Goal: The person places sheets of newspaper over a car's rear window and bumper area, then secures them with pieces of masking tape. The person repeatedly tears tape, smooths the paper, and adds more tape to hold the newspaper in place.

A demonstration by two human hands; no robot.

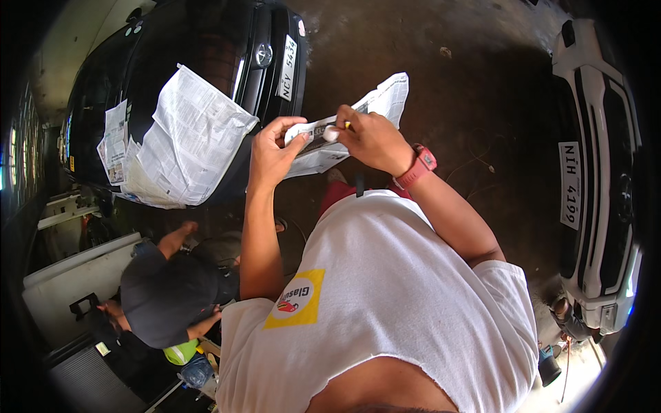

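Observation:
My left hand (273, 150) pinches the near-left edge of a newspaper sheet (391, 98), thumb on top. Across from it, my right hand (375, 140), with a red wristwatch (420, 165) on the wrist, has its fingers curled around a small white roundish thing (331, 133) with a bit of yellow beside it. It may be a tape roll, but the fingers cover most of it. The sheet is folded and slants away to the upper right behind my right hand. Another part of it hangs below both hands.
At left stands a black car (182, 41), its panel partly covered by newspaper sheets (193, 138). A white vehicle (585, 172) is at the far right. Lower left, a person in a dark cap (162, 296) crouches by a pale panel (76, 275). A thin cable lies on the dark floor.

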